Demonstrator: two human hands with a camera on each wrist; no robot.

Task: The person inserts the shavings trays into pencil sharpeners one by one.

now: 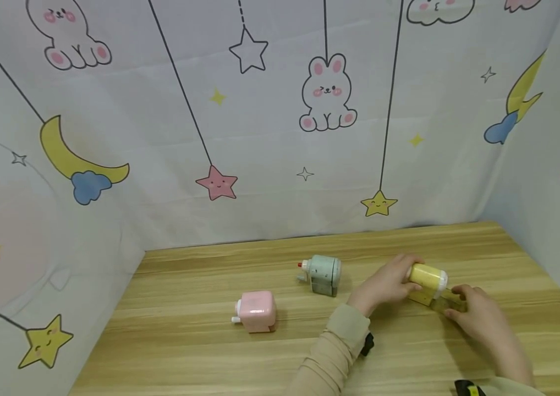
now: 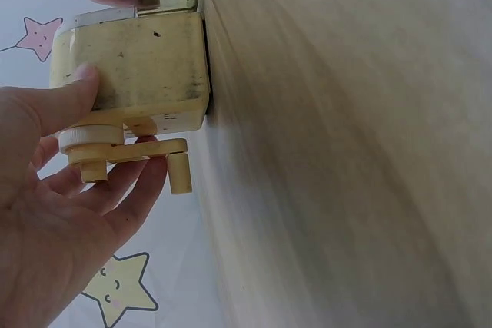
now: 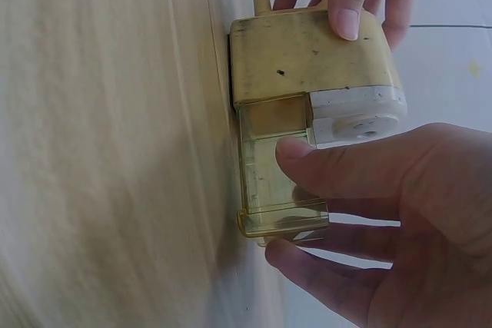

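Note:
A yellow hand-crank pencil sharpener (image 1: 426, 276) stands on the table, to the right in the head view. My left hand (image 1: 388, 283) grips its body from the crank side; the left wrist view shows the thumb on the scuffed yellow casing (image 2: 142, 67) and fingers behind the crank handle (image 2: 146, 150). At the opposite end, the clear yellowish shavings drawer (image 3: 265, 170) is partly out of the body. My right hand (image 1: 480, 316) pinches this drawer, its thumb on the near side in the right wrist view. The far fingers are partly hidden behind it.
A pink crank sharpener (image 1: 257, 312) and a pale green one (image 1: 325, 274) stand to the left on the wood-grain table (image 1: 186, 352). White cloth (image 1: 270, 132) printed with stars and rabbits hangs behind and along the sides.

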